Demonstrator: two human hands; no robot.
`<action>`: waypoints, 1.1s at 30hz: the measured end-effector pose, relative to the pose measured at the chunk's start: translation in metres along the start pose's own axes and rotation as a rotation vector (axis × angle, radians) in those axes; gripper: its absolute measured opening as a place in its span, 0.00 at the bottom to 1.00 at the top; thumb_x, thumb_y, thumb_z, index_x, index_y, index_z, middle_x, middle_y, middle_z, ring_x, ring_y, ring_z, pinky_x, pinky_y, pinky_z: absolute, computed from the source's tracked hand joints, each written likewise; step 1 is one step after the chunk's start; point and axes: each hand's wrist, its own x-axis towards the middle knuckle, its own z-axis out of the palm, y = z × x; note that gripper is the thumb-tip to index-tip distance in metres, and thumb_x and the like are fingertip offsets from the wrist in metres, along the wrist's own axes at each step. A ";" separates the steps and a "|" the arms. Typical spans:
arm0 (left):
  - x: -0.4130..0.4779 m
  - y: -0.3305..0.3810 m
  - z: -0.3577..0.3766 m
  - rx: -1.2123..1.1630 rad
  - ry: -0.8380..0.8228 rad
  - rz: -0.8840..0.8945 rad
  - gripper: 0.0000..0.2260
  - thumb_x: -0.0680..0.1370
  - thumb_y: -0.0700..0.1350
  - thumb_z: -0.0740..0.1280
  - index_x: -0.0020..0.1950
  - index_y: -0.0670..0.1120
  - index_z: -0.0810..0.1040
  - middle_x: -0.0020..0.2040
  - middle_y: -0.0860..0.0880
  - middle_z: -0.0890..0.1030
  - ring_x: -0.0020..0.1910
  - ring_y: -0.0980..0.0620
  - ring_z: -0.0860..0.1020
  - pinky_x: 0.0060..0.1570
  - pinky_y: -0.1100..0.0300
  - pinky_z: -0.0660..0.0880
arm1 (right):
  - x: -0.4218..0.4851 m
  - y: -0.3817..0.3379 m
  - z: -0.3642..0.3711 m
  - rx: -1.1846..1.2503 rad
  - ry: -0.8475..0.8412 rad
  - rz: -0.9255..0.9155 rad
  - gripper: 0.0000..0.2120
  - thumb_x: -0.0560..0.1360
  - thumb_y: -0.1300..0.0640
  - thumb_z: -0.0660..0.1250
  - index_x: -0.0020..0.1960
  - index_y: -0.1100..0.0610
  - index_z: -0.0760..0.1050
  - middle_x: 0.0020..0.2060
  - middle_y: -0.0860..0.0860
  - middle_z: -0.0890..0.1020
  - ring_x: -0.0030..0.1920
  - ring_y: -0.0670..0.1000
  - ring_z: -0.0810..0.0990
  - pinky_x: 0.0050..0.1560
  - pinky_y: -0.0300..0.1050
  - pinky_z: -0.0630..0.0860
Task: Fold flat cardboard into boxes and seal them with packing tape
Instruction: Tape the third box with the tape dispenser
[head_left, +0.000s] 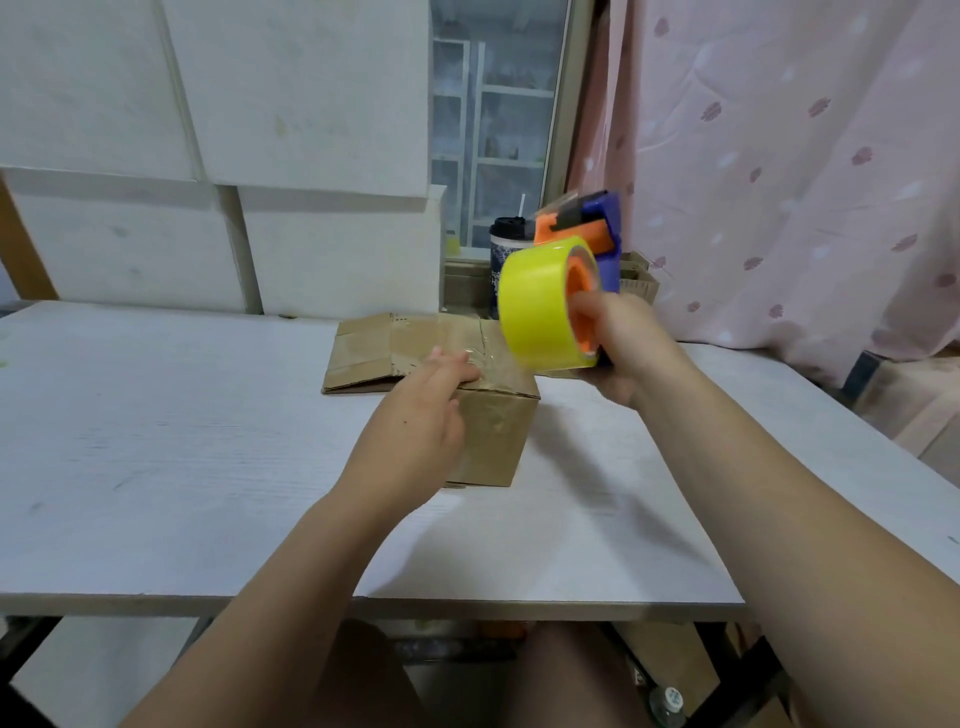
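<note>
One box (500, 432) stands folded on the worktop (156, 441), and glossy tape already crosses its top seam. I judge this seal done or nearly so. A flat cardboard piece (363, 353) lies just behind the box, not yet folded. The left hand (421, 415) presses flat fingers on the box's top. The right hand (623, 348) grips the tape dispenser (545, 301), lifted above the box's right side. Left of the box the worktop is bare, and the front edge is well clear.

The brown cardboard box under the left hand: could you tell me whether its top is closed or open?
Closed: the brown cardboard box has flat top flaps, with glossy clear tape along the seam by the left hand.
</note>
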 end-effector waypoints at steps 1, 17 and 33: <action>0.001 0.001 -0.001 -0.073 0.010 -0.051 0.20 0.77 0.30 0.56 0.63 0.45 0.75 0.66 0.54 0.73 0.72 0.57 0.62 0.62 0.78 0.55 | -0.001 -0.002 0.005 -0.039 0.050 -0.053 0.06 0.72 0.64 0.64 0.46 0.55 0.74 0.38 0.54 0.79 0.40 0.55 0.77 0.46 0.51 0.76; 0.053 0.056 -0.030 -0.372 0.346 -0.266 0.14 0.74 0.61 0.66 0.51 0.53 0.80 0.49 0.55 0.80 0.49 0.57 0.78 0.51 0.56 0.77 | -0.021 0.038 0.039 -0.607 0.227 -0.683 0.27 0.74 0.61 0.67 0.71 0.53 0.64 0.59 0.50 0.76 0.58 0.50 0.75 0.58 0.45 0.76; 0.048 0.052 -0.040 -0.810 0.502 -0.548 0.13 0.78 0.44 0.61 0.36 0.51 0.80 0.27 0.58 0.79 0.28 0.62 0.78 0.26 0.67 0.73 | -0.037 0.042 0.041 -0.611 0.202 -0.694 0.39 0.72 0.62 0.69 0.76 0.46 0.54 0.62 0.48 0.68 0.55 0.42 0.66 0.51 0.37 0.71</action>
